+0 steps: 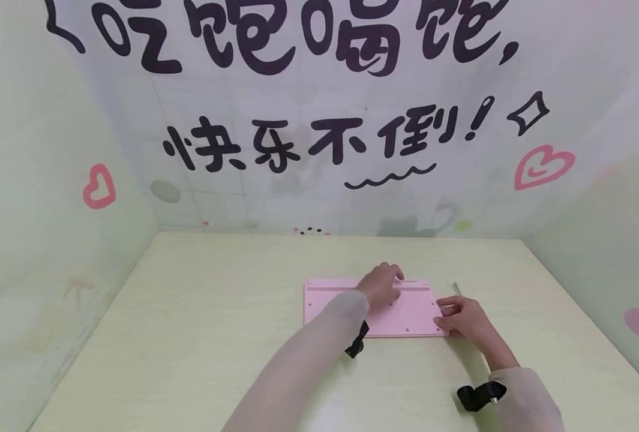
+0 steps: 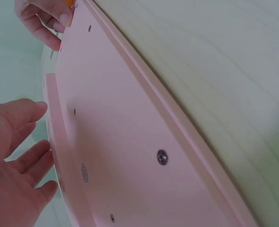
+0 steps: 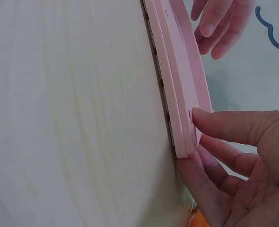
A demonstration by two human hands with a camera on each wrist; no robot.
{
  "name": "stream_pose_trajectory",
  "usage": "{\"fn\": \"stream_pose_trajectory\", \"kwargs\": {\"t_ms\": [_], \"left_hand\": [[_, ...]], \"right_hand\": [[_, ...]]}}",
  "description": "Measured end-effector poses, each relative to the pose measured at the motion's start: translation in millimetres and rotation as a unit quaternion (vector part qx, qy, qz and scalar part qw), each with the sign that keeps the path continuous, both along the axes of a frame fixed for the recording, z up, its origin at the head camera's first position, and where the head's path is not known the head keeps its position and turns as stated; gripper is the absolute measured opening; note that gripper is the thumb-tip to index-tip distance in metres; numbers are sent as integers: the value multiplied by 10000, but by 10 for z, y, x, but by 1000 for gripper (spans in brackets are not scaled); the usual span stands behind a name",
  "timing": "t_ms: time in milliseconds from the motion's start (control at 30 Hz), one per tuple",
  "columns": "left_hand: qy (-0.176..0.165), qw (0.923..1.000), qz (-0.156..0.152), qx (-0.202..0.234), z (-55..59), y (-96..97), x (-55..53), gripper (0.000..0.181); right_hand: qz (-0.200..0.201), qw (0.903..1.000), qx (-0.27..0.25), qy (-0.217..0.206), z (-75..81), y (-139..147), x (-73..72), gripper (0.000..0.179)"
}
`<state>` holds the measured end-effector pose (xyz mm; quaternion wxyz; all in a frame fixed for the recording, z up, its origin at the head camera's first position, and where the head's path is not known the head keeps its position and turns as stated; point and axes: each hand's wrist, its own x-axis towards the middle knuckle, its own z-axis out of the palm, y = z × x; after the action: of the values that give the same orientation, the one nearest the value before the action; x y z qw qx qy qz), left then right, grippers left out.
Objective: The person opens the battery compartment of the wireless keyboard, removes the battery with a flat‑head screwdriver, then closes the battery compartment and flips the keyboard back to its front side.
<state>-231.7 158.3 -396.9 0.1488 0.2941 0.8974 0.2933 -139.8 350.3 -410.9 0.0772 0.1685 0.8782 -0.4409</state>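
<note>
A pink keyboard (image 1: 405,315) lies underside up on the table, with screws across its back and a raised strip (image 1: 330,284) along the far edge. Dark key edges (image 3: 159,82) show beneath it in the right wrist view. My left hand (image 1: 380,285) reaches over the far edge, its fingers spread and loosely bent, fingertips right at the raised strip. At the right end, my right hand (image 1: 462,321) pinches the keyboard's edge, thumb on the underside face and fingers below. In the right wrist view the thumb (image 3: 229,125) sits close to a corner screw.
A thin metal rod (image 1: 456,289) lies just beyond the right hand. Something orange (image 3: 199,218) peeks out beside that hand. The pale wooden table (image 1: 189,324) is bounded by a printed back cloth (image 1: 276,204) and side walls. Black cameras are strapped to both wrists.
</note>
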Motion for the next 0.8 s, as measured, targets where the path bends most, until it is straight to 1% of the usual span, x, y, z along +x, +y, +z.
{"fn": "stream_pose_trajectory", "kwargs": {"t_ms": [133, 233, 400, 533, 633, 800], "left_hand": [[-164, 9997, 90, 137, -63, 37, -52, 32], [-163, 9997, 127, 162, -123, 66, -95, 30], [-82, 9997, 173, 126, -212, 138, -141, 26], [113, 9997, 192, 74, -269, 212, -171, 25], [168, 9996, 232, 51, -294, 253, -184, 25], [38, 9993, 326, 188, -280, 281, -178, 22]], "right_hand": [[-33, 9999, -115, 15, 1, -12, -10, 48], [-41, 9999, -162, 25, -15, -27, -21, 48], [-40, 10000, -83, -27, -29, -49, -36, 46], [-58, 10000, 3, -27, -15, -44, -34, 45], [-78, 10000, 10, -39, -2, -32, -30, 45], [-31, 10000, 14, 1, 5, -9, -16, 45]]}}
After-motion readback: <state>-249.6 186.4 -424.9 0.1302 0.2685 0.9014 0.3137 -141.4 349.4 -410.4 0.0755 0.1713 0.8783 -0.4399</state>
